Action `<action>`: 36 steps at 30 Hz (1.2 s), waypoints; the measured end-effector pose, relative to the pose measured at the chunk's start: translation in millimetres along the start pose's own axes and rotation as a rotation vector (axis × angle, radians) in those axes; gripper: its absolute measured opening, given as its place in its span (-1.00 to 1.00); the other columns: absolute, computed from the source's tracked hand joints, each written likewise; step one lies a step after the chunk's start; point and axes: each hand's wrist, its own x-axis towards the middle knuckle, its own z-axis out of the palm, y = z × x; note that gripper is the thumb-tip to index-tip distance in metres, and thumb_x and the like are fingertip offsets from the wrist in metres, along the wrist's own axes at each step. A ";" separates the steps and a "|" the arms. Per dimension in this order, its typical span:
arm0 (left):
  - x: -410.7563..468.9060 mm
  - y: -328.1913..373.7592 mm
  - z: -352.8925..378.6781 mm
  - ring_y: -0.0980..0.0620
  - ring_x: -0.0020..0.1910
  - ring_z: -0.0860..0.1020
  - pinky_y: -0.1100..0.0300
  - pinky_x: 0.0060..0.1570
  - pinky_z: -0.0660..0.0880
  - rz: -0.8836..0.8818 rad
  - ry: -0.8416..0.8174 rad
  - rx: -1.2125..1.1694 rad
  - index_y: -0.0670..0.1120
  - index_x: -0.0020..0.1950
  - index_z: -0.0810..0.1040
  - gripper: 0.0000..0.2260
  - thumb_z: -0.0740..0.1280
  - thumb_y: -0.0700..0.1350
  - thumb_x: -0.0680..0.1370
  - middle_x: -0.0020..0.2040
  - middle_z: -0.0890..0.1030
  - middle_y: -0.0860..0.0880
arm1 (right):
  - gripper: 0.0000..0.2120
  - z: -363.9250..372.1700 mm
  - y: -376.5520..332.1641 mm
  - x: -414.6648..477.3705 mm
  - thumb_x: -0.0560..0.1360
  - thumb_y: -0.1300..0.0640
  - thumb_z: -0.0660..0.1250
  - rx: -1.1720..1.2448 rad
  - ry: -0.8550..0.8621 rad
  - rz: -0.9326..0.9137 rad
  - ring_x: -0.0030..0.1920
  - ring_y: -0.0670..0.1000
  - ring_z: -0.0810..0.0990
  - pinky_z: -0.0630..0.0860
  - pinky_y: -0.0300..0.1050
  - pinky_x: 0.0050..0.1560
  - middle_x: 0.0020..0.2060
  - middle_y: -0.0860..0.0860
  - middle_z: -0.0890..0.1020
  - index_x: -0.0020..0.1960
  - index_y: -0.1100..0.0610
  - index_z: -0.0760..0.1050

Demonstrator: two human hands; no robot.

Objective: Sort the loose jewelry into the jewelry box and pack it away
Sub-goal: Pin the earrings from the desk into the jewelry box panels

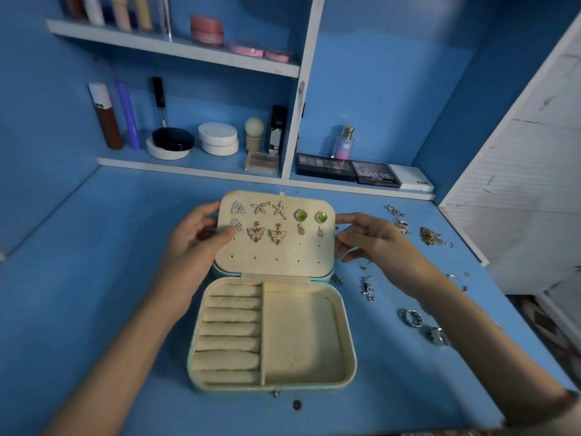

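An open cream jewelry box [301,382] lies on the blue desk. Its raised earring panel [276,256] carries several pairs of earrings, among them green stones [301,215] and gold butterflies [255,233]. My left hand [195,243] grips the panel's left edge, thumb on its front. My right hand [367,239] holds the right edge with its fingertips. The base has ring rolls [231,335] on the left and a bare compartment [301,335] on the right. Loose jewelry lies right of the box: chains [401,223], gold pieces [430,236], small earrings [367,289] and rings [412,317].
Shelves behind the desk hold cosmetics: jars [218,138], tubes [105,121], a perfume bottle [344,143] and eyeshadow palettes [349,171]. A white louvred door [515,171] stands at the right. A small round dark object [297,405] lies before the box.
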 end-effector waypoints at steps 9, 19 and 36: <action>3.0 -1.8 -3.6 0.16 -0.13 0.63 0.39 -0.21 0.50 -0.040 -0.009 -0.138 0.04 0.16 0.56 -0.67 0.32 -0.32 0.50 -0.09 0.68 0.02 | -0.85 -43.2 9.7 -17.6 0.46 0.24 0.39 -0.695 0.011 -0.135 -0.23 -0.17 0.58 0.42 -0.45 -0.19 -0.24 -0.10 0.67 -0.13 0.00 0.63; 5.7 -3.5 -3.8 0.17 -0.20 0.62 0.38 -0.26 0.51 -0.048 -0.020 -0.176 0.08 0.08 0.58 -0.67 0.30 -0.33 0.50 -0.20 0.69 0.07 | -0.88 -42.1 16.5 -37.6 0.42 0.18 0.42 -0.795 -0.116 -0.048 -0.26 -0.19 0.56 0.43 -0.41 -0.23 -0.28 -0.11 0.65 -0.20 -0.03 0.57; 5.6 -1.3 -4.6 0.21 -0.29 0.57 0.40 -0.31 0.42 -0.036 -0.022 -0.178 0.08 0.04 0.59 -0.64 0.25 -0.36 0.50 -0.30 0.66 0.11 | -0.90 -29.3 1.9 -35.0 0.41 0.20 0.45 -0.686 0.084 -0.158 -0.26 -0.14 0.57 0.49 -0.34 -0.19 -0.31 -0.09 0.65 -0.22 0.03 0.61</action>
